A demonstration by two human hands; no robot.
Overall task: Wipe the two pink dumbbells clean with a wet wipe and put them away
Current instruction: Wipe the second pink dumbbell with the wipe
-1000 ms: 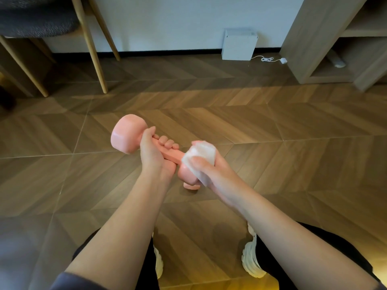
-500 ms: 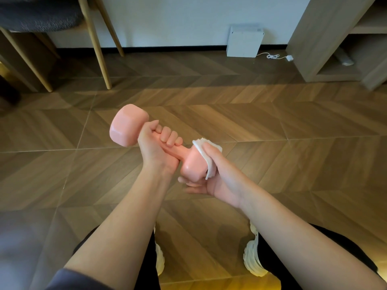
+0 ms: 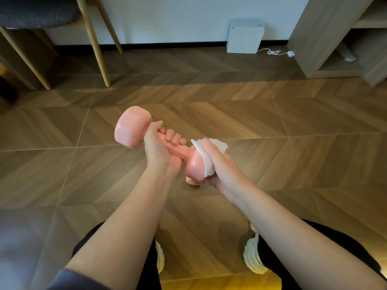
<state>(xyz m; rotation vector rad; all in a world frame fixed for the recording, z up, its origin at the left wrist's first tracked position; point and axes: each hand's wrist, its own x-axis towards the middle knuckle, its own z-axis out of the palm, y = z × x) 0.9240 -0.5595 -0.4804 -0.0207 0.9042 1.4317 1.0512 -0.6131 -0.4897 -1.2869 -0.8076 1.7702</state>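
Head view, the only view I had. I recorded one pink dumbbell point(image 3: 134, 130) held in the air above the floor point(image 3: 282, 122), just left of frame centre. Its axis ran from 10 o'clock to 4 o'clock. The heads were blocky with rounded corners and a smooth, slightly glossy coating; the bar between them was a plain round shaft.

The left hand point(image 3: 159, 149) was wrapped tight round the bar, fingers curled over the top, thumb lying against the 10 o'clock head. The right hand point(image 3: 217, 164) cupped the 4 o'clock head, its fingers closed round that head with the wet wipe point(image 3: 218, 145) between palm and dumbbell. The wipe was white, soft and crumpled, its ragged edges showing above and below the thumb. A small pink edge showed beneath that head; I could not tell what it belonged to.

The floor was matte wood-look planks in a chevron pattern, open on all sides of the hands. The bounds I noted: slanted pale wooden chair legs point(image 3: 95, 42) at 11 o'clock, a white box point(image 3: 245, 36) against the wall at 1 o'clock with a thin white cable point(image 3: 274, 52) beside it, and a square-edged wooden shelf unit point(image 3: 318, 38) at 2 o'clock. White ribbed shoes point(image 3: 252, 258) sat at 6 o'clock.
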